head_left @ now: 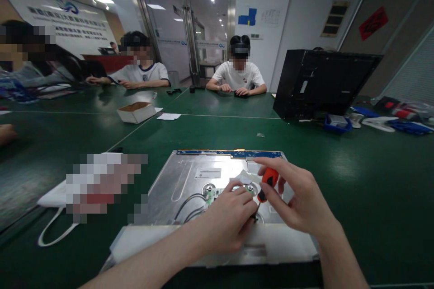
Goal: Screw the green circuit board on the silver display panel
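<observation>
A flat metal panel point(162, 185), like the back of a display, lies on the table in front of me. A blue circuit strip point(210, 154) runs along its far edge, and a small green circuit board point(212, 195) with black cables sits near its middle. My right hand point(298, 194) grips an orange and black screwdriver point(270, 177) by its handle, tilted with the shaft pointing down at the panel. Beside the shaft, my left hand point(232, 212) rests over the green board with its fingers bent together; whatever they hold is hidden.
A white bag point(54, 194) with a strap lies to the left. Farther off are an open box point(135, 113), white paper point(168, 116) and a black monitor point(325, 83). Blue trays and tools point(337, 123) lie at the right. Several people sit around the green table point(373, 180).
</observation>
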